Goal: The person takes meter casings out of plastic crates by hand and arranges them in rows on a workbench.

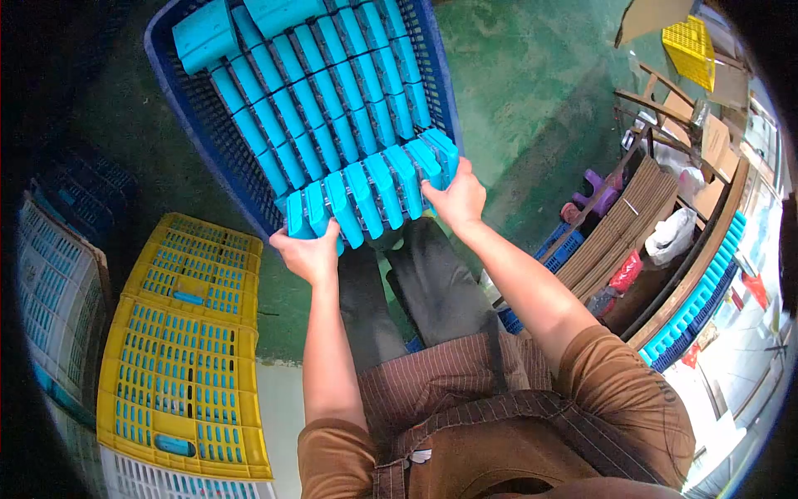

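Between my two hands is a row of several turquoise plastic pieces [376, 190], pressed side by side over the near end of a dark blue basket [193, 131]. My left hand [307, 254] grips the left end of the row, thumb on the near side. At the right end, my right hand [459, 195] is closed around the last pieces. Inside the basket lie packed rows of similar turquoise pieces [332, 108]. Two wider turquoise pieces [205, 35] rest on top at the far end. The fingers under the row are mostly hidden.
Yellow crates [179, 362] holding turquoise items stand at left, beside white crates [62, 274]. On the right are stacked flat cardboard [619, 220], a white plastic bag [672, 235] and a bench with another turquoise row [694, 287]. A yellow crate [688, 51] sits at the far right.
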{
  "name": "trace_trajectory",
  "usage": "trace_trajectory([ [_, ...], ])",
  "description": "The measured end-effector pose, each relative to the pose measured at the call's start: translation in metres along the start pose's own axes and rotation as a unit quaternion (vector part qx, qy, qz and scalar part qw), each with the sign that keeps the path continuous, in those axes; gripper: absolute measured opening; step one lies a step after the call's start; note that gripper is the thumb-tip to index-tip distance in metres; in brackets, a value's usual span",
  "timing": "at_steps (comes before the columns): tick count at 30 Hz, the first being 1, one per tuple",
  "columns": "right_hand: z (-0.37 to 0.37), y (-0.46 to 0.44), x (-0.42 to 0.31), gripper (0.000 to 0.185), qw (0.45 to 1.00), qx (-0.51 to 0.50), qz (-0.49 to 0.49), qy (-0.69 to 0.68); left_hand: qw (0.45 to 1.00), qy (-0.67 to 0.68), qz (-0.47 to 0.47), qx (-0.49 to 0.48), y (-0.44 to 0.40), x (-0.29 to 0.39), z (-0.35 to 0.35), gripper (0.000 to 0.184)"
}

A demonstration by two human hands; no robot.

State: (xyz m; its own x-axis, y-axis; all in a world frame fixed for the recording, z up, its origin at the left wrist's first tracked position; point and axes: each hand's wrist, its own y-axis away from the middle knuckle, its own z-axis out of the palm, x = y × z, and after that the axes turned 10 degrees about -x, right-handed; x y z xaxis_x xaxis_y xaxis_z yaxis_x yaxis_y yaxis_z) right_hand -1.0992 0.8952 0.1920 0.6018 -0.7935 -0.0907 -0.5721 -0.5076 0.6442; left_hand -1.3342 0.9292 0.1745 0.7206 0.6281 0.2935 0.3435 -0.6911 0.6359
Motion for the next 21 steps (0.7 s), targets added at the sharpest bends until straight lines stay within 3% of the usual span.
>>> trace_trajectory([
  [5, -0.030, -0.020, -0.042, 0.069, 0.999, 0.033, -0.034, -0.010, 0.998, -0.002, 0.043, 0.035, -0.033, 0.038, -0.031, 0.088],
  [9, -0.022, -0.067, -0.070, 0.076, 0.999, -0.008, -0.037, 0.019, 1.000, -0.003, 0.023, -0.017, -0.097, 0.046, -0.018, 0.094],
  [11, -0.015, -0.082, -0.072, 0.078, 0.999, 0.001, -0.033, 0.044, 0.997, -0.025, 0.063, -0.021, -0.113, 0.042, -0.012, 0.097],
  [12, -0.021, -0.085, -0.075, 0.079, 0.998, -0.050, -0.007, 0.028, 0.995, -0.039, 0.083, -0.026, -0.113, 0.038, -0.012, 0.098],
  [15, -0.014, -0.086, -0.068, 0.079, 0.996, -0.059, -0.042, -0.059, 0.993, 0.026, 0.082, -0.077, -0.112, 0.039, -0.013, 0.097],
  [21, -0.012, -0.076, -0.068, 0.080, 0.997, 0.000, -0.056, -0.055, 0.998, -0.007, 0.041, -0.054, -0.094, 0.052, -0.020, 0.094],
])
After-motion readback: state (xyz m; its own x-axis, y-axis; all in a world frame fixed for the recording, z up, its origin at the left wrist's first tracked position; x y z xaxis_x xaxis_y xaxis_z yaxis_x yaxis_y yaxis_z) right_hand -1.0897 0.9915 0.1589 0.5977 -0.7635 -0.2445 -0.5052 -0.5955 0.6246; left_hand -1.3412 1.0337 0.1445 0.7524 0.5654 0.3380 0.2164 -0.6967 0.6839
